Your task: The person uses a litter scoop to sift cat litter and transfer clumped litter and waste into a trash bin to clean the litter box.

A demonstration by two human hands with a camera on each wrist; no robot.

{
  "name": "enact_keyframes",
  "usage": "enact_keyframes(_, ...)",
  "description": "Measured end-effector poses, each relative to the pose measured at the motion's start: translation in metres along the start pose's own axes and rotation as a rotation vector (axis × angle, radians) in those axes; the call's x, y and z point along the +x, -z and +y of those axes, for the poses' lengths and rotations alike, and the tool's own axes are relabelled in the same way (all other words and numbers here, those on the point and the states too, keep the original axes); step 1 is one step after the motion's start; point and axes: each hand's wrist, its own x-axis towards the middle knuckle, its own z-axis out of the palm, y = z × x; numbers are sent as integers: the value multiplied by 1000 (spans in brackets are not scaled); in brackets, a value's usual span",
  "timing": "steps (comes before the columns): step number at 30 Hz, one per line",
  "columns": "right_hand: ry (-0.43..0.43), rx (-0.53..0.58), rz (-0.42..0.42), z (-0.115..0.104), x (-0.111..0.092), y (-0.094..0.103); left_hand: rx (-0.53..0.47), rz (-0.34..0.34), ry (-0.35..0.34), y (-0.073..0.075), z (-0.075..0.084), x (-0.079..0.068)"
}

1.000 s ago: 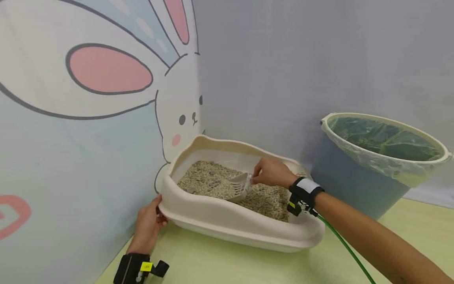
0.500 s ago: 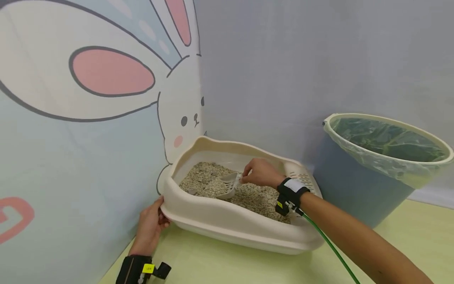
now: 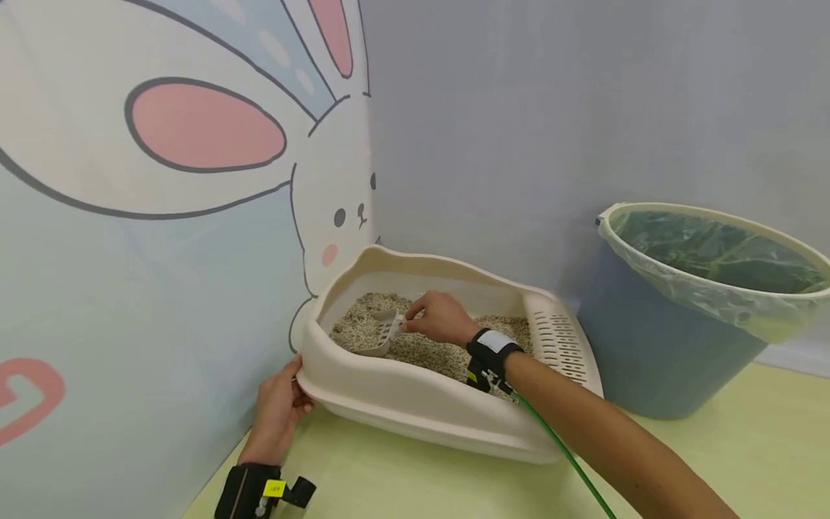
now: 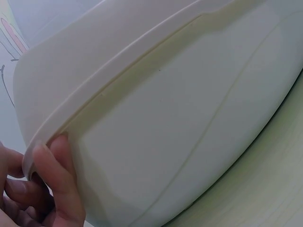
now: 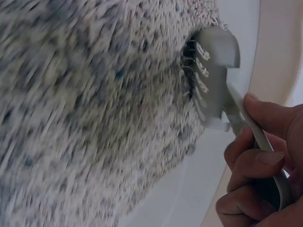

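A cream litter box (image 3: 415,395) stands on the floor in the corner, holding grainy cat litter (image 3: 424,355). With curled fingers my right hand (image 3: 441,317) grips the handle of a slotted litter scoop (image 3: 387,330), whose head sits in the litter toward the left side. In the right wrist view the scoop (image 5: 222,52) has a few grains in its slots, and the thumb lies along its handle. At the box's left end my left hand (image 3: 279,409) holds the rim; in the left wrist view its fingers (image 4: 61,177) curl under the rim's lip.
A blue-grey bin (image 3: 655,346) with a clear liner stands right of the box. A slotted step (image 3: 560,342) forms the box's right end. A rabbit-printed wall (image 3: 214,288) rises close on the left, a grey wall behind. A green cable trails from the right wrist.
My right hand has moved left through the litter with the scoop, uncovering the slotted step at the right. The left hand has stayed at the rim.
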Motion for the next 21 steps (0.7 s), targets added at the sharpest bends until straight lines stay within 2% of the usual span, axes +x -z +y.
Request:
enact_keyframes(6,-30,47,51,-11,8,-14,-3,0,9,2,1,1)
enact_keyframes(13,-26,117,95,-2,5,-14,-13,6,-1,2,0,2)
enact_keyframes(18,3,232,121,3,0,-11,-20,13,-1,1,1,2)
enact_keyframes(21,-7,342,124,7,-5,-9,-16,12,3,1,1,3)
